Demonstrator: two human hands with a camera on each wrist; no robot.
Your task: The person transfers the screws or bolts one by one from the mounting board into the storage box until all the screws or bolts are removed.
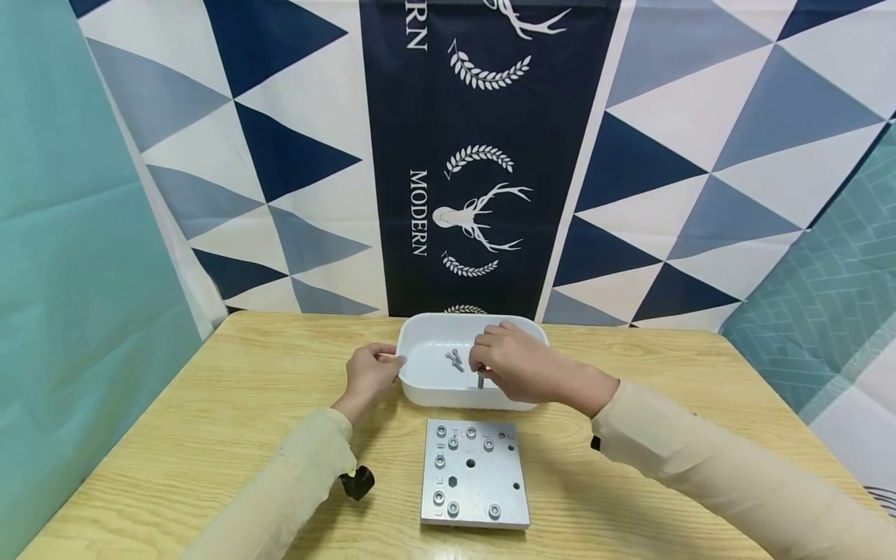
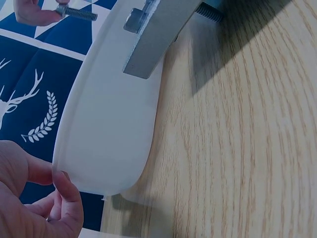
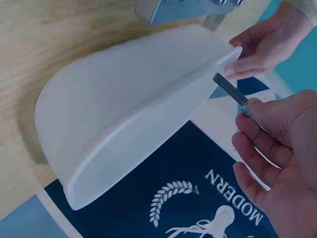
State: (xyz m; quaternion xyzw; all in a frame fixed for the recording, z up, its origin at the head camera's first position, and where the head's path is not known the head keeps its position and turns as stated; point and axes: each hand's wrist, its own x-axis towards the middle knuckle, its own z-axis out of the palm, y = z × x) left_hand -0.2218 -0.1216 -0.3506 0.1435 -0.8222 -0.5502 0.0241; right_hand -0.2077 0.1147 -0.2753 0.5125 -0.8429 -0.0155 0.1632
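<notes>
Between the thumb and fingertips of my right hand [image 1: 514, 362] is a bolt [image 3: 231, 89], pinched by its head with the threaded end pointing away from the hand. The hand hovers over the white plastic bin [image 1: 427, 397]. My left hand [image 1: 371, 375] grips the bin's left rim, thumb on the outside in the left wrist view. Several loose bolts [image 1: 455, 360] lie on the bin floor. In front of the bin lies a metal plate [image 1: 483, 482] with several bolts seated in its holes; other holes show no bolt.
The wooden table [image 1: 280, 365] carries the bin and the plate. Behind it hangs a patterned cloth [image 1: 462, 257] with triangles and a deer print. A teal sheet [image 1: 91, 311] borders the left side. A black wrist device [image 1: 358, 482] sits under the left sleeve.
</notes>
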